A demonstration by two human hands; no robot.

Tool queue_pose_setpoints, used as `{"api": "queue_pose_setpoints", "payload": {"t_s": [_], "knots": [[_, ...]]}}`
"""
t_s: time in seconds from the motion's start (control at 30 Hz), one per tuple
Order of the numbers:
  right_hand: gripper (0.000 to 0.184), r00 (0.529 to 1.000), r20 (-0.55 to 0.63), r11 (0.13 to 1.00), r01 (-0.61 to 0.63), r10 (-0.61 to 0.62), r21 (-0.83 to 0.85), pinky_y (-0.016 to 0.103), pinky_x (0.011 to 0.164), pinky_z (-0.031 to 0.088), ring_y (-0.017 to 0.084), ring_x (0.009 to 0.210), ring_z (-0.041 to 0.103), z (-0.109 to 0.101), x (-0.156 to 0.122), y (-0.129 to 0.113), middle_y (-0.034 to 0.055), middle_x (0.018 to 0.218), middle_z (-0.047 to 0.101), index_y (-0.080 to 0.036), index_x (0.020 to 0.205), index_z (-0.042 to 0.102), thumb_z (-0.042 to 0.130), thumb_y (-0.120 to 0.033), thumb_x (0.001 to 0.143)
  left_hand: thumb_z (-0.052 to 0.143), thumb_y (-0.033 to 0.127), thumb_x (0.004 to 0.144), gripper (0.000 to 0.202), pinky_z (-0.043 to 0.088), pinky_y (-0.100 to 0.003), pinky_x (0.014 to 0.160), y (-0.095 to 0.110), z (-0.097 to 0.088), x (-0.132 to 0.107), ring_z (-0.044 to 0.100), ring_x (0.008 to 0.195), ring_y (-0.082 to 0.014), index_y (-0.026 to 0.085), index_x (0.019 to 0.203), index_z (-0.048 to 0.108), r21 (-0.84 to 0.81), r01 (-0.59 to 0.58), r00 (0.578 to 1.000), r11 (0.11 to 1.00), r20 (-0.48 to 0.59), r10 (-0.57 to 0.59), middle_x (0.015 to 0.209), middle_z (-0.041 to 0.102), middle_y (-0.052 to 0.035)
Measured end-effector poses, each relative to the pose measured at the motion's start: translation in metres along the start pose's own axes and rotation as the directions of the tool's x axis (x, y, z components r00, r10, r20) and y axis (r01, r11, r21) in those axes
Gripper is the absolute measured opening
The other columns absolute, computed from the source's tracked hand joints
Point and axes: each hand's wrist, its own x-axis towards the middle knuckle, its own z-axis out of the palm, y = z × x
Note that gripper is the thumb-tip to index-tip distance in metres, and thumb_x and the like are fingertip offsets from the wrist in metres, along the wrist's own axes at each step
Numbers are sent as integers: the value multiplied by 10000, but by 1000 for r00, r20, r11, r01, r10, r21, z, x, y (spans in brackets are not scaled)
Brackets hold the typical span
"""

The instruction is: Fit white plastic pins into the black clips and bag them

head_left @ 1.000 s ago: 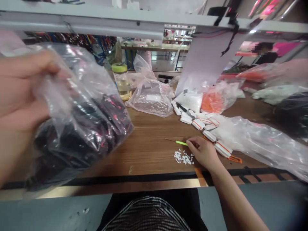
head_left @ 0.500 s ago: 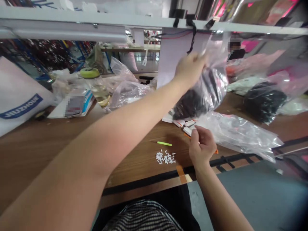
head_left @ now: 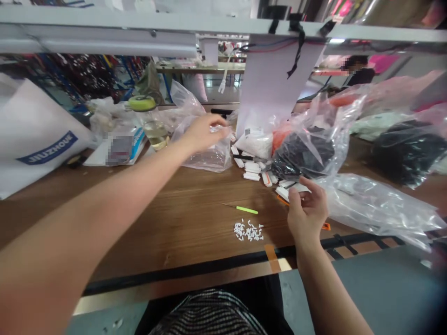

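My left hand reaches over a clear plastic bag at the back of the table. Its fingers are stretched out, and nothing shows in them. My right hand is half curled beside several white strip-like pieces, its thumb and forefinger apart; no held thing is visible. Behind it stands a clear bag with black contents. On the wood lie a pick with a bright green handle and a small heap of tiny white pieces.
A flat clear bag lies to the right, with another bag of black stuff behind. At left are a white printed bag, a green-lidded jar and a booklet. A shelf bar crosses overhead. A person is in the background.
My left hand has let go of the bag with black contents, which now stands on the table, and has moved left to the clear bag. My right hand stays near the white pieces.
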Motion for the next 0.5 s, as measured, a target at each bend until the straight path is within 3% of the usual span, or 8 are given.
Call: {"api": "queue_pose_setpoints", "payload": {"t_s": [0.07, 0.13, 0.2, 0.27, 0.33, 0.4, 0.5], "knots": [[359, 1000, 14, 1000, 13, -13, -2, 276, 611, 495, 111, 679, 548, 1, -1, -2, 78, 1097, 598, -210, 1204, 626, 606, -368, 882, 711, 327, 770, 355, 384, -417, 1044, -36, -36, -19, 554, 1177, -268, 226, 1109, 677, 228, 18, 995, 974, 91, -40, 1267, 641, -69], [337, 999, 25, 999, 29, -29, -14, 274, 611, 490, 107, 662, 543, 2, -2, -4, 72, 1080, 597, -207, 1179, 641, 613, -356, 879, 759, 348, 709, 586, 333, -461, 1090, -62, -53, -36, 484, 1271, -318, 237, 1266, 614, 407, 27, 977, 913, 182, -110, 1380, 566, -90], [315, 999, 33, 999, 44, -43, -25, 271, 611, 485, 102, 646, 536, 2, -3, -5, 65, 1061, 598, -202, 1159, 653, 621, -337, 876, 795, 415, 667, 781, 278, -526, 1113, -76, -52, -48, 408, 1333, -389, 212, 1376, 538, 532, 42, 959, 845, 216, -184, 1458, 486, -136], [301, 998, 45, 998, 49, -48, -34, 266, 605, 480, 100, 641, 534, 2, -3, -5, 66, 1059, 602, -198, 1147, 662, 624, -326, 877, 801, 439, 674, 881, 247, -559, 1114, -81, -39, -56, 354, 1361, -437, 164, 1444, 471, 593, 15, 960, 805, 217, -177, 1495, 428, -185], [298, 997, 57, 998, 46, -43, -47, 264, 589, 475, 101, 639, 537, 2, -3, -4, 71, 1070, 604, -195, 1139, 666, 621, -331, 877, 713, 360, 791, 738, 289, -527, 1091, -80, -23, -59, 384, 1345, -412, 148, 1452, 464, 624, 4, 978, 782, 162, -134, 1489, 436, -189], [289, 996, 76, 997, 43, -38, -69, 266, 572, 469, 103, 632, 544, 1, -3, -3, 75, 1076, 607, -193, 1116, 674, 619, -343, 875, 539, 289, 926, 462, 357, -469, 1042, -73, -14, -57, 479, 1268, -346, 164, 1370, 562, 623, 22, 989, 782, 102, -110, 1404, 532, -155], [273, 994, 105, 994, 52, -42, -94, 278, 570, 474, 106, 618, 549, 1, -2, -4, 75, 1069, 612, -191, 1084, 680, 609, -351, 874, 389, 280, 1005, 373, 420, -409, 973, -54, -22, -49, 565, 1129, -266, 177, 1234, 665, 626, 76, 992, 776, 29, -121, 1227, 647, -102]]}}
